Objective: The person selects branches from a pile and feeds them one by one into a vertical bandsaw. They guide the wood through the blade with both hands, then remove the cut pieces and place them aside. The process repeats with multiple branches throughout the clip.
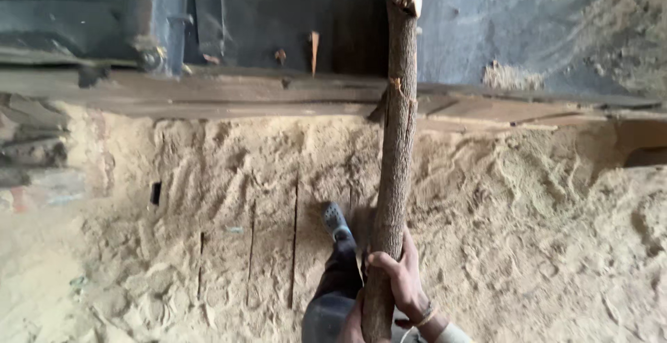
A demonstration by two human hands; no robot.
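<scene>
Log: long, slim, round trunk section, grey-brown bark intact, small knots and stubs, pale splintered wood at its far end. Right hand clamped around its near end, fingers wrapped over the bark, a band at the wrist. Left hand touches the same end from 9 o'clock; only partly in view, grip cannot be told. Log runs toward 12 o'clock over sawdust-covered floor to a plank ledge. Grey shoe at 10 o'clock of the right hand.
</scene>
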